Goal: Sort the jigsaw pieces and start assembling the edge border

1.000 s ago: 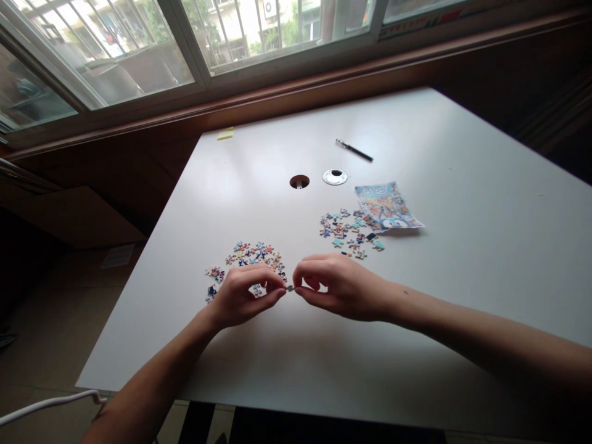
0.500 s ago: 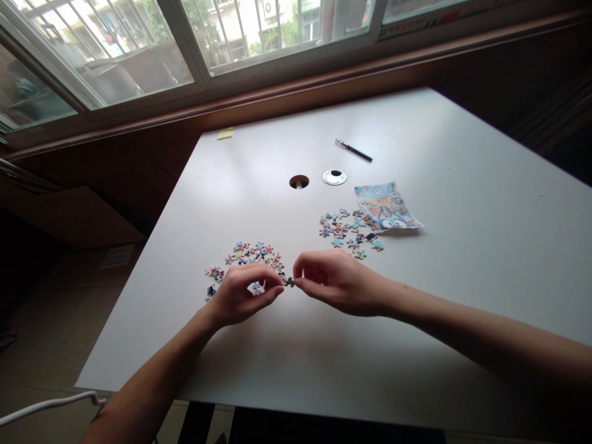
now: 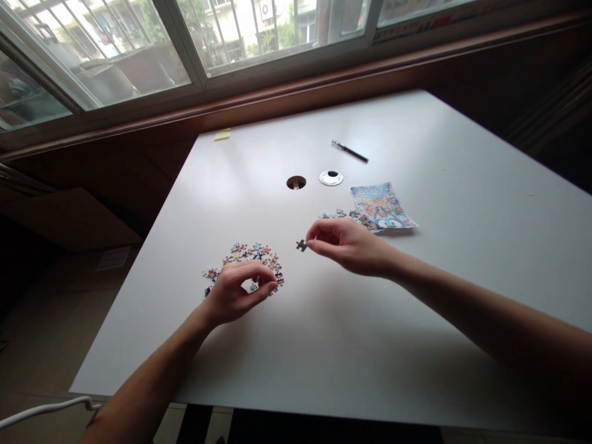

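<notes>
My right hand (image 3: 346, 246) pinches a dark jigsaw puzzle piece (image 3: 301, 245) between thumb and fingertips, its knobs sticking out to the left. Beyond and partly behind that hand lies a pile of puzzle pieces (image 3: 340, 213), mostly hidden by it. My left hand (image 3: 243, 288) hovers over the near side of another spread of puzzle pieces (image 3: 256, 251). Its thumb and forefinger meet in a ring, and no piece shows in them. Some pieces in this left spread are covered by the hand.
A printed picture sheet (image 3: 385, 206) touches the right pile on the white table (image 3: 296, 351). Further back are a pen (image 3: 350, 151), a round metal cover (image 3: 332, 177) and a cable hole (image 3: 296, 183). Yellow tape (image 3: 222, 134) marks the far left corner. Behind stands a window.
Both hands were at the dark puzzle piece; now only my right hand has it, moved away and slightly right. My left hand has let go and stays over the left spread.
</notes>
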`<state>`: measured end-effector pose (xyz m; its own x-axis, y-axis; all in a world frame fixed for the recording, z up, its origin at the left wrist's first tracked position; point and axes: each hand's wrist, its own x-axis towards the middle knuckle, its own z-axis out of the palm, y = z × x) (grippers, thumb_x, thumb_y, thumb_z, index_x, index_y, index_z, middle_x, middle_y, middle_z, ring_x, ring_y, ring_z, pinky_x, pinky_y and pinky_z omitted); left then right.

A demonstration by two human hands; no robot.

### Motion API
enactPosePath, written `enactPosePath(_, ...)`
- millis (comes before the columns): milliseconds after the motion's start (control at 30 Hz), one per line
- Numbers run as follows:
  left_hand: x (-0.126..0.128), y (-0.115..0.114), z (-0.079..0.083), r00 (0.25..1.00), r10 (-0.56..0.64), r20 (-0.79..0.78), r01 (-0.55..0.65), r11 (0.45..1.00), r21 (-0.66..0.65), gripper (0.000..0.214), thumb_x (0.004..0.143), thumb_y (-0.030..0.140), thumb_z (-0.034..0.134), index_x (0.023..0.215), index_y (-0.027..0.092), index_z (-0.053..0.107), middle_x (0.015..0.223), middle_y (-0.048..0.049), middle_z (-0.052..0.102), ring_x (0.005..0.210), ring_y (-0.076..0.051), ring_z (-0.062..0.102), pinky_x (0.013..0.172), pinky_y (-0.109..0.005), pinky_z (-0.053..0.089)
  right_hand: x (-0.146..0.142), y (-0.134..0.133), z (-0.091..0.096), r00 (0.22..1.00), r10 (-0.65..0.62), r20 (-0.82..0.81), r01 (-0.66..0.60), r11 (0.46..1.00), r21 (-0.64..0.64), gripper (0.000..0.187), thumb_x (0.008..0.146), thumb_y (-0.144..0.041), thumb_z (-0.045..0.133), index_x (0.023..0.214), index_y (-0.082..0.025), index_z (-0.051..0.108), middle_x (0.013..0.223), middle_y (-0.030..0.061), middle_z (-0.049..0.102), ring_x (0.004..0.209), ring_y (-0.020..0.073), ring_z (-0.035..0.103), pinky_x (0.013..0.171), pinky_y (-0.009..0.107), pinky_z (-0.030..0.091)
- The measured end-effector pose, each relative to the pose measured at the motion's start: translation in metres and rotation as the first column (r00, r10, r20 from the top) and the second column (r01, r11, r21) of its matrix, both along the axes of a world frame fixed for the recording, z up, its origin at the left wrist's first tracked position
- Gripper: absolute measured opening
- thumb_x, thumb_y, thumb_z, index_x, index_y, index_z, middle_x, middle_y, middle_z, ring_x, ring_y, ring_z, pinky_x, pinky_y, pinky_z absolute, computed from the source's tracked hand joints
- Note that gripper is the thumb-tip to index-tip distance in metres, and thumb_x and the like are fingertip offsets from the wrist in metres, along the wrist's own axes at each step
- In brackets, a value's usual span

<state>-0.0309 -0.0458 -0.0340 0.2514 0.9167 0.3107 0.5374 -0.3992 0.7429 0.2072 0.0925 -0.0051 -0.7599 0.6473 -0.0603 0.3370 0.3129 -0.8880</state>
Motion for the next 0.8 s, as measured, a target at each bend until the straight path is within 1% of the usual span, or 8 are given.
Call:
enactPosePath(67, 0.000, 0.000, 0.000, 1.000, 0.000, 0.005, 0.000, 1.000, 0.012, 0.005, 0.088, 0.012, 0.068, 0.088, 0.017, 0.067, 0.076, -0.0034, 0.067, 0.068, -0.012, 0.059, 0.066, -0.025, 0.049, 0.005, 0.015, -0.001, 0.996, -0.078, 0.051, 0.076, 0.996, 0.046, 0.021, 0.086, -0.038, 0.058, 0.086, -0.018, 0.065, 0.061, -0.0032, 0.051, 0.054, 0.0103, 0.044, 0.050, 0.025, 0.032)
enactPosePath(133, 0.000, 0.001, 0.001, 1.000, -0.001, 0.003, 0.001, 1.000, 0.025, 0.006, 0.087, 0.011, 0.068, 0.088, 0.017, 0.067, 0.075, -0.0030, 0.067, 0.068, -0.012, 0.059, 0.065, -0.025, 0.049, 0.010, 0.028, -0.001, 0.982, -0.142, 0.126, 0.125, 0.984, 0.130, 0.020, 0.085, -0.037, 0.059, 0.086, -0.018, 0.066, 0.064, -0.0011, 0.057, 0.056, 0.0109, 0.047, 0.051, 0.025, 0.034)
enactPosePath(200, -0.001, 0.000, 0.001, 1.000, -0.002, -0.001, 0.002, 1.000, 0.030, 0.007, 0.087, 0.010, 0.068, 0.087, 0.017, 0.067, 0.074, -0.0024, 0.066, 0.068, -0.012, 0.059, 0.065, -0.024, 0.048, 0.014, 0.038, -0.002, 0.962, -0.144, 0.231, 0.102, 0.977, 0.187, 0.019, 0.083, -0.035, 0.060, 0.083, -0.018, 0.067, 0.068, 0.0012, 0.062, 0.058, 0.0119, 0.051, 0.054, 0.026, 0.036)
enactPosePath(300, -0.001, 0.000, 0.001, 1.000, 0.003, -0.007, -0.003, 1.000, 0.028, 0.007, 0.087, 0.010, 0.068, 0.087, 0.017, 0.067, 0.074, -0.0020, 0.066, 0.067, -0.011, 0.060, 0.064, -0.024, 0.048, 0.018, 0.045, -0.003, 0.916, -0.105, 0.388, 0.026, 0.979, 0.203, 0.016, 0.081, -0.032, 0.060, 0.080, -0.019, 0.069, 0.070, 0.0023, 0.066, 0.062, 0.0135, 0.056, 0.057, 0.026, 0.038)
enactPosePath(367, -0.002, 0.000, 0.000, 1.000, 0.008, -0.012, -0.008, 1.000, 0.020, 0.007, 0.087, 0.010, 0.068, 0.087, 0.017, 0.067, 0.075, -0.0023, 0.067, 0.068, -0.012, 0.060, 0.065, -0.024, 0.048, 0.018, 0.047, -0.005, 0.887, -0.105, 0.449, 0.003, 0.975, 0.223, 0.014, 0.080, -0.031, 0.061, 0.078, -0.019, 0.069, 0.070, 0.0017, 0.067, 0.063, 0.0141, 0.057, 0.059, 0.026, 0.039)
enactPosePath(433, -0.002, 0.000, -0.001, 1.000, 0.009, -0.015, -0.009, 1.000, 0.014, 0.007, 0.087, 0.010, 0.068, 0.088, 0.017, 0.067, 0.076, -0.0027, 0.067, 0.069, -0.012, 0.061, 0.066, -0.025, 0.048, 0.017, 0.046, -0.007, 0.878, -0.105, 0.468, -0.013, 0.970, 0.241, 0.014, 0.079, -0.030, 0.060, 0.077, -0.019, 0.069, 0.069, 0.0011, 0.068, 0.063, 0.0141, 0.058, 0.059, 0.026, 0.039)
enactPosePath(600, -0.003, 0.000, -0.001, 1.000, 0.006, -0.015, -0.006, 1.000, 0.015, 0.007, 0.086, 0.010, 0.068, 0.087, 0.017, 0.067, 0.075, -0.0024, 0.067, 0.069, -0.012, 0.061, 0.066, -0.025, 0.049, 0.015, 0.042, -0.011, 0.876, -0.063, 0.479, -0.049, 0.975, 0.216, 0.014, 0.078, -0.028, 0.059, 0.075, -0.019, 0.070, 0.066, 0.0009, 0.068, 0.059, 0.0134, 0.058, 0.056, 0.024, 0.039)
enactPosePath(800, -0.004, -0.001, -0.001, 1.000, 0.008, -0.013, -0.007, 1.000, 0.010, 0.006, 0.087, 0.011, 0.068, 0.088, 0.018, 0.067, 0.076, -0.0029, 0.068, 0.069, -0.013, 0.062, 0.066, -0.026, 0.049, 0.014, 0.043, -0.013, 0.866, -0.111, 0.487, -0.027, 0.963, 0.269, 0.014, 0.077, -0.027, 0.061, 0.076, -0.019, 0.072, 0.066, 0.0011, 0.069, 0.062, 0.0139, 0.060, 0.059, 0.024, 0.041)
